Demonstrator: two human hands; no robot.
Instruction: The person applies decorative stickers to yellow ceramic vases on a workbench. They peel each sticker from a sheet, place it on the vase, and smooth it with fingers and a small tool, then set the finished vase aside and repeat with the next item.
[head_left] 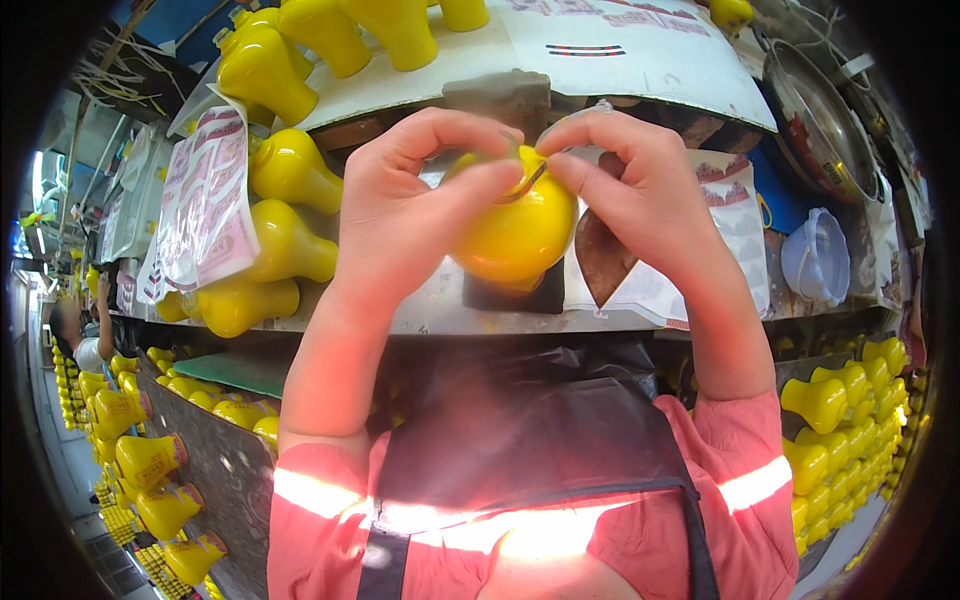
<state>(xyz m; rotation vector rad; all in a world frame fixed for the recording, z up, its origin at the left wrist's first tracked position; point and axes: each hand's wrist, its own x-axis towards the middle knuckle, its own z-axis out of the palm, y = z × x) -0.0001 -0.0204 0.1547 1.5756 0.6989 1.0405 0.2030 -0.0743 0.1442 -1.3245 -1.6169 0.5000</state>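
Left hand (405,190) and right hand (640,175), pinched narrow, seemingly fit a strip (535,180) onto the bottle (515,240) between; next, press evenly.

The bottle (520,240) between the hands looks smooth and glossy; the apron (530,440) has a slight sheen, the shirt (320,545) is matt cloth, the bucket (816,262) plastic.

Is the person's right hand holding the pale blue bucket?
No, the right hand is at the yellow vessel with the left hand, while the pale blue bucket sits apart, farther right.
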